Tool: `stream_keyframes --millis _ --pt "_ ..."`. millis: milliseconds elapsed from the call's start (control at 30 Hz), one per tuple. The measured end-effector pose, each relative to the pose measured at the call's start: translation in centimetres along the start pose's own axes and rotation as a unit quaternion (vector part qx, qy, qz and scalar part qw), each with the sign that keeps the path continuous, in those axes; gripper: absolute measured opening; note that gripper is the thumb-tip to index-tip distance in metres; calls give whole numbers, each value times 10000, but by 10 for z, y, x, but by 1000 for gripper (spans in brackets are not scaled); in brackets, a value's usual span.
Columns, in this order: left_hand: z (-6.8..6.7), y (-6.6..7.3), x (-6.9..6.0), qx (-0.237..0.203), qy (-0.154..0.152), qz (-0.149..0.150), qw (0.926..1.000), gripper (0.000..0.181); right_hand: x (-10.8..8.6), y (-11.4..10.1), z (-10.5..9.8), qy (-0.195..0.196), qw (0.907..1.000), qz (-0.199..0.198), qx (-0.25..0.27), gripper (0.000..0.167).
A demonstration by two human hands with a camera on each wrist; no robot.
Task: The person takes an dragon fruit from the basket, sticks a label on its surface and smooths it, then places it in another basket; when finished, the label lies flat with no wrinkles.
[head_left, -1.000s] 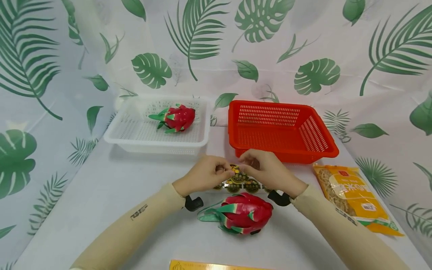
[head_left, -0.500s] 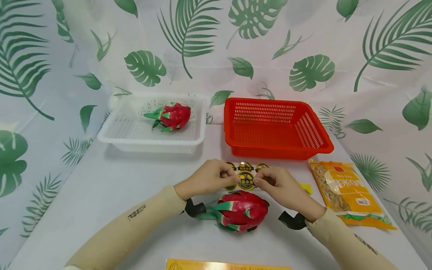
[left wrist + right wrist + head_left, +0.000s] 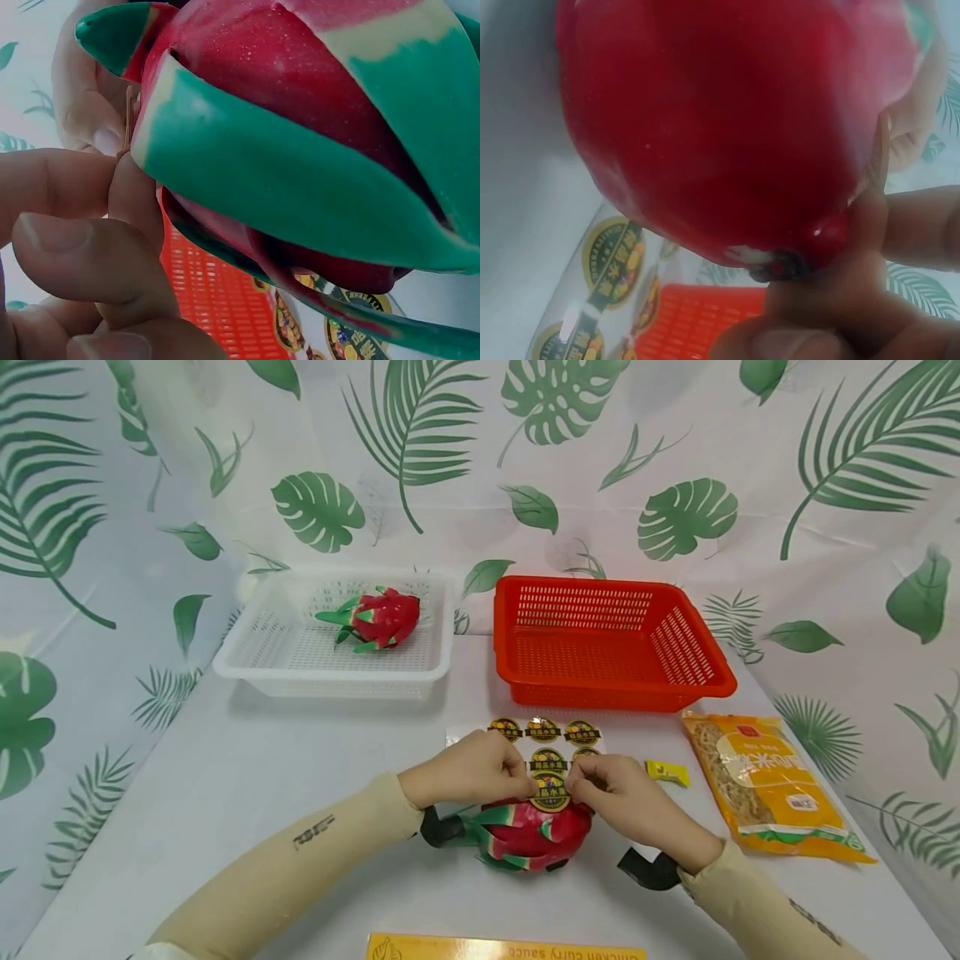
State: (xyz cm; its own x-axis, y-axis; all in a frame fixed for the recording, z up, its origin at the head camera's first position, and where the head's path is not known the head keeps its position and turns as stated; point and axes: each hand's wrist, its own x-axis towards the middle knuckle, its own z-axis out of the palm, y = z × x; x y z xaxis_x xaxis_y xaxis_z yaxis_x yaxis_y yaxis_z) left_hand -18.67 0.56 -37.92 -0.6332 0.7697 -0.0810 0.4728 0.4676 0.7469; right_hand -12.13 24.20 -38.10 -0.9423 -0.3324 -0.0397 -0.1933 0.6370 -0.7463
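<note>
Between both hands in the head view is a round black-and-gold sticker [image 3: 551, 793], over the upper side of a red dragon fruit [image 3: 528, 835] with green leaf tips. My left hand [image 3: 474, 768] pinches the sticker's left edge, and my right hand [image 3: 626, 793] pinches its right edge. The left wrist view shows the fruit [image 3: 300, 172] close up, with curled fingers beside it. In the right wrist view the sticker [image 3: 883, 150] appears edge-on against the fruit. A sheet of similar stickers [image 3: 543, 729] lies just behind the fruit.
A white basket [image 3: 337, 675] holding another dragon fruit [image 3: 386, 618] stands back left, a red basket [image 3: 615, 695] back right. On the right lie a yellow wrapped piece [image 3: 667, 772] and an orange food bag [image 3: 776, 785]. A yellow box [image 3: 502, 947] is at the front edge.
Both hands have moved from the sticker sheet toward me, bringing a sticker down over the dragon fruit. The right hand has shifted rightward, and more of the sheet and the yellow wrapped piece show.
</note>
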Motion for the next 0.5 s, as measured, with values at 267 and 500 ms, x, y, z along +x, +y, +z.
stream_keyframes --millis 267,500 --pt "2 -3 1 3 -188 -94 9998 38 -1 -5 2 -40 9969 -46 -782 27" --pt "3 -6 2 35 -402 -11 9992 41 -2 -8 2 -155 9904 166 -1365 33"
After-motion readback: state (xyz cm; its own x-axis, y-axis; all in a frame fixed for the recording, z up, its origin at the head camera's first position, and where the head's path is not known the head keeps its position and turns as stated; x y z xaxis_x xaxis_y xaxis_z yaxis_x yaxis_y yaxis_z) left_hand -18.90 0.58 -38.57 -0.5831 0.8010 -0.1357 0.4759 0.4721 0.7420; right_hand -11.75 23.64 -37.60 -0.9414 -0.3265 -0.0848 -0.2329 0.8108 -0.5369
